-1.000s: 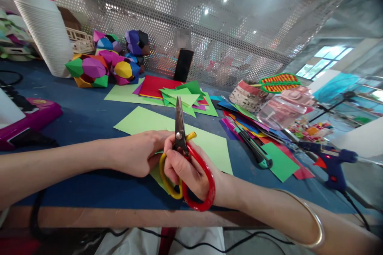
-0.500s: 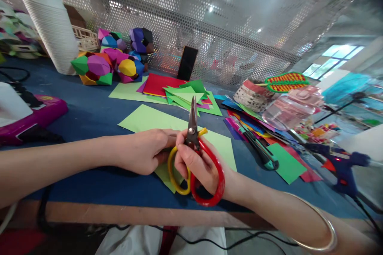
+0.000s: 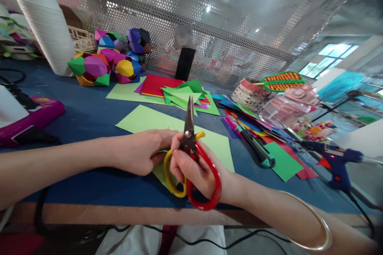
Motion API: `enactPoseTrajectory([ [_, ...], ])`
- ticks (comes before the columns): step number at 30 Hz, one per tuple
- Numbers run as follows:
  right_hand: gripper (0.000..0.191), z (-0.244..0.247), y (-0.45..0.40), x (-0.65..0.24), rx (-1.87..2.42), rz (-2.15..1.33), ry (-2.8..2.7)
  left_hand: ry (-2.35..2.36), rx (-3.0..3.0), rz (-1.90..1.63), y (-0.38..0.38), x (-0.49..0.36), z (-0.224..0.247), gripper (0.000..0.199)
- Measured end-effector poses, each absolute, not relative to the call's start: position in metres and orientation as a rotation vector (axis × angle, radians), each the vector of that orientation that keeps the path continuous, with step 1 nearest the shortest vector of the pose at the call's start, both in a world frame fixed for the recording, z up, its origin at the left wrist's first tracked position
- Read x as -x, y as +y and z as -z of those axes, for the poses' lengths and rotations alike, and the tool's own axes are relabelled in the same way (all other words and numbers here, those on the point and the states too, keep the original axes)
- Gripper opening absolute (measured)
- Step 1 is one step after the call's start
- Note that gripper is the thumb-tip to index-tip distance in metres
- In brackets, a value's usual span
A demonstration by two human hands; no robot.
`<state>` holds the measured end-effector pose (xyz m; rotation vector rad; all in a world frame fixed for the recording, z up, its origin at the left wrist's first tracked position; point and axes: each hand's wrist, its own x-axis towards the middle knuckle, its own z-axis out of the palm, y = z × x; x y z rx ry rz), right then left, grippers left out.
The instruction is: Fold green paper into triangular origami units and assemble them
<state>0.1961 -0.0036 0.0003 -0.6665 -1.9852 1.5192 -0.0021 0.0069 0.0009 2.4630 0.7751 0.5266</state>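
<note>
My right hand (image 3: 191,169) holds a pair of scissors (image 3: 189,121) with one yellow and one red handle loop. Their dark blades are together and point away from me. Close on its left, my left hand (image 3: 143,149) is closed over light green paper (image 3: 215,145), with its fingertips mostly hidden behind my right hand. Part of the green paper also shows below the hands, near the yellow loop. The sheet lies on a blue tabletop (image 3: 89,191).
Colourful folded-paper shapes (image 3: 95,65) and a tall stack of paper cups (image 3: 49,28) stand back left. A pile of green cut papers (image 3: 182,93) lies ahead. At right are a cutter knife (image 3: 254,145), coloured sheets and a blue glue gun (image 3: 336,163). A black phone (image 3: 185,63) leans behind.
The whole view has shifted slightly left. My hands keep nearly the same pose at the paper, and the scissors remain in my right hand.
</note>
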Motion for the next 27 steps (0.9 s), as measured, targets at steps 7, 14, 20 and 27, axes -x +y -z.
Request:
enactPoseTrajectory([
  [7, 0.018, -0.005, -0.009, -0.194, 0.662, -1.573, -2.012, 0.745, -2.505, -0.623, 0.008, 0.003, 0.004, 0.040],
  [14, 0.015, -0.009, 0.006, -0.201, 0.591, -1.495, -2.134, 0.788, -2.488, -0.552, 0.007, 0.001, 0.002, 0.035],
  [20, 0.010, -0.003, 0.034, -0.219, 0.655, -1.348, -2.118, 0.861, -2.530, -0.422, 0.010, 0.000, 0.001, 0.026],
  [27, 0.018, -0.003, 0.051, -0.238, 0.755, -1.186, -2.138, 0.842, -2.557, -0.464, 0.009, 0.002, 0.004, 0.032],
])
